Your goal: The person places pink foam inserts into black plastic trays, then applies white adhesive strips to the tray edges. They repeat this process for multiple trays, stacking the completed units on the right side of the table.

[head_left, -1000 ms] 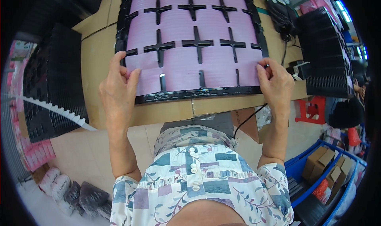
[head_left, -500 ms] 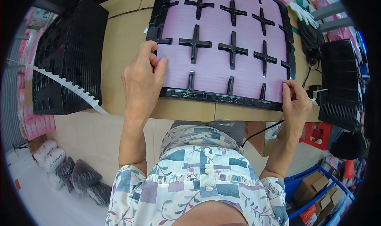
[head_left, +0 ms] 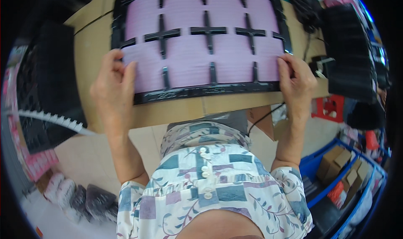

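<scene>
A black plastic tray (head_left: pixel 168 97) with raised cross-shaped dividers lies on the cardboard-covered table in front of me. Thin pink foam sheet (head_left: pixel 187 66) covers its cells, and the black crosses stand up through it. At the tray's near left corner my left hand (head_left: pixel 113 85) is closed, thumb and fingers pinching the foam's left edge. My right hand (head_left: pixel 297 77) pinches the same near strip of foam at its right edge. The fingertips of both hands are partly hidden at the tray's sides. The far end of the tray runs out of view.
Stacks of black trays stand at the left (head_left: pixel 56 71) and right (head_left: pixel 350 50). A white notched strip (head_left: pixel 54 119) juts in from the left. A black cable (head_left: pixel 308 45) lies right of the tray. Below right are a red stool (head_left: pixel 329 108) and a blue crate (head_left: pixel 319 193) holding cardboard boxes.
The whole view has shifted, so tray, hands and stacks appear farther left and up. Both hands still pinch the foam near the tray's front corners, and the foam lies much as before.
</scene>
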Tool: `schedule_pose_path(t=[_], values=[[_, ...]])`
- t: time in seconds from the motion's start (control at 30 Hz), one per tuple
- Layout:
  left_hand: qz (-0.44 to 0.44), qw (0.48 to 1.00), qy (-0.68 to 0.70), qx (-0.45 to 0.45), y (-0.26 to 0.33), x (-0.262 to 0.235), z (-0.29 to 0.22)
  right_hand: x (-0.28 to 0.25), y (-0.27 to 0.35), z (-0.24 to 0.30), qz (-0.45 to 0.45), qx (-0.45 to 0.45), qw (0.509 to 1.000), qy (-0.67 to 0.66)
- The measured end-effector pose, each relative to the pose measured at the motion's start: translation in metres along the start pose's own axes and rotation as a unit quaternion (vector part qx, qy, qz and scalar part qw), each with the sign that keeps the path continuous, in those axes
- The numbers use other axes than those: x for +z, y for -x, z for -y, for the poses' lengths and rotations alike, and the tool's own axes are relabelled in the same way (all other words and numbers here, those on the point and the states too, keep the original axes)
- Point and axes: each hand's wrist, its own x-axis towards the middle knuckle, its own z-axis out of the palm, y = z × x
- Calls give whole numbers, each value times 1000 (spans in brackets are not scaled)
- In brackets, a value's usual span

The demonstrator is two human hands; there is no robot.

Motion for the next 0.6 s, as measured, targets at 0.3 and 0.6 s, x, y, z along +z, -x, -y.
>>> schedule_pose_path(t=[0.3,0.6], values=[[4,1000,-5,-29,-1,3,-6,0,0,-1,6,4,1000,11],[-3,999,-12,-40,-1,4,-7,-2,0,-1,18,7,1000,1]])
